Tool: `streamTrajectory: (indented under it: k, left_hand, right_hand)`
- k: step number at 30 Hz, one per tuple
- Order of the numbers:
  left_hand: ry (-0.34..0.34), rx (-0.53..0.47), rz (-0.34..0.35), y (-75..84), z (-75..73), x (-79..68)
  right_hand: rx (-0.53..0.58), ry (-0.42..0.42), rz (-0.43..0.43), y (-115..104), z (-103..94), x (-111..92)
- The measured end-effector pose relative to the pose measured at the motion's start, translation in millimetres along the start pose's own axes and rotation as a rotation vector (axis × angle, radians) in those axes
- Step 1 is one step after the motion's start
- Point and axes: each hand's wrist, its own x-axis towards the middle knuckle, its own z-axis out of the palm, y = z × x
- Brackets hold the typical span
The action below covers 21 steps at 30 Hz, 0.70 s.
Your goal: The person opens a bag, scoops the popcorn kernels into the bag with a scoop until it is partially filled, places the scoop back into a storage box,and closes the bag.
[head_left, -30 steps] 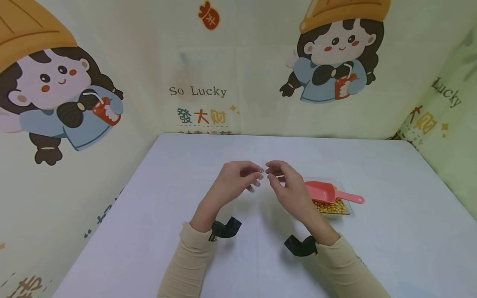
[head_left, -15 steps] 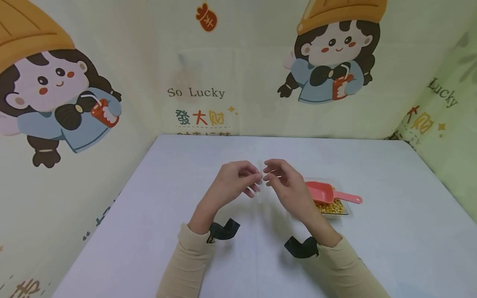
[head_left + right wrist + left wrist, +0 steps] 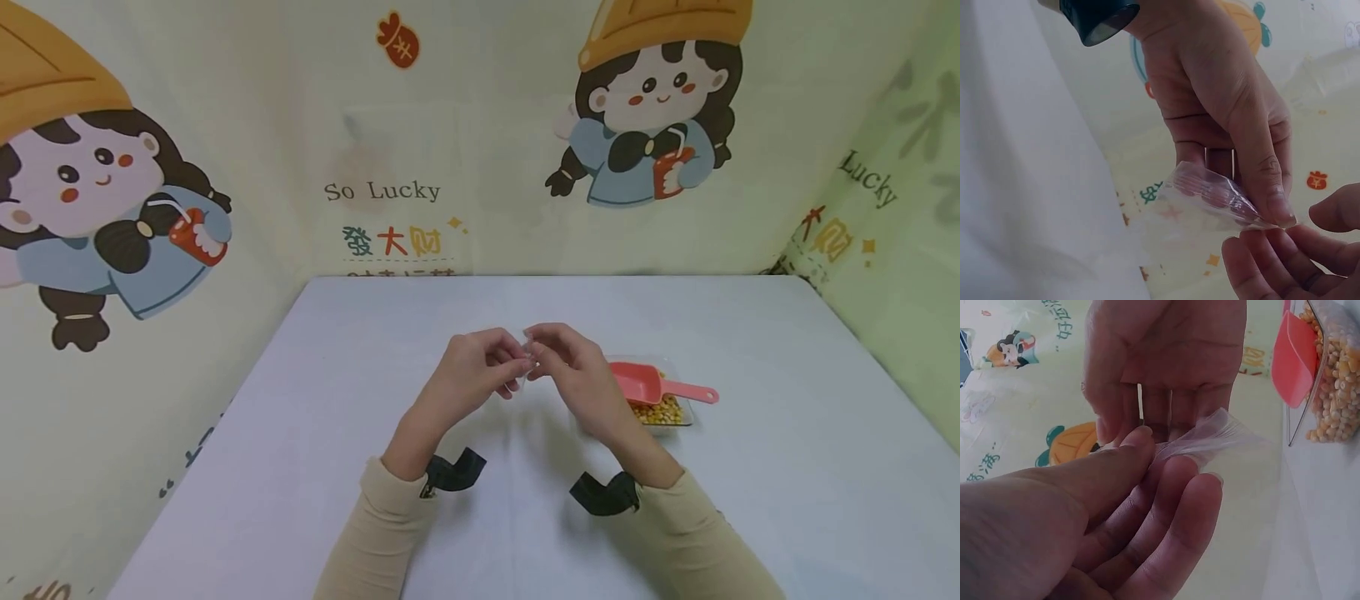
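A small clear plastic bag is pinched between the thumb and fingers of my left hand, above the middle of the table. In the right wrist view the film of the bag hangs out sideways, creased and see-through. My right hand faces the left one, its fingers bent loosely. One of its fingertips touches the bag's edge by the left thumb, while its own thumb stands apart. Little of the bag shows in the head view, where the hands cover most of it.
Right of my hands, a clear container holds corn kernels. A pink scoop lies across it, handle pointing right. The white table meets printed cloth walls at the back and sides.
My hands have come together at the bag; the right fingertips have closed the small gap to the left ones. The head view has shifted slightly. Scoop and container rest unmoved.
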Motion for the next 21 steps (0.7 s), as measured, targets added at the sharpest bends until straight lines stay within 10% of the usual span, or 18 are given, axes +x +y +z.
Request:
streamTrajectory:
  k: [21]
  left_hand:
    - [-0.05,-0.037,-0.009,1.3,2.3,0.5]
  right_hand:
    - [0.045,0.003,0.022,3.9,-7.6,2.3]
